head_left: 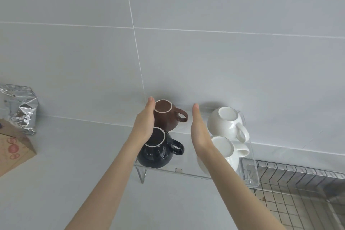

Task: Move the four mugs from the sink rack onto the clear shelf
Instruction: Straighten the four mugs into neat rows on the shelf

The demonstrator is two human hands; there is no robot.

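Four mugs stand upside down on the clear shelf (186, 171). A brown mug (166, 115) is at the back left and a black mug (158, 152) sits in front of it. At the back right is one white mug (225, 120), with a second white mug (226, 152) in front, partly hidden by my right forearm. My left hand (144, 123) is flat and open against the left side of the brown and black mugs. My right hand (198, 128) is flat and open in the gap between the dark and white mugs. Neither hand holds anything.
A wire sink rack (298, 175) lies at the lower right, beside the shelf's right end. A crumpled foil bag (22, 108) and a brown paper bag (13, 149) stand on the counter at the far left. A tiled wall rises right behind the shelf.
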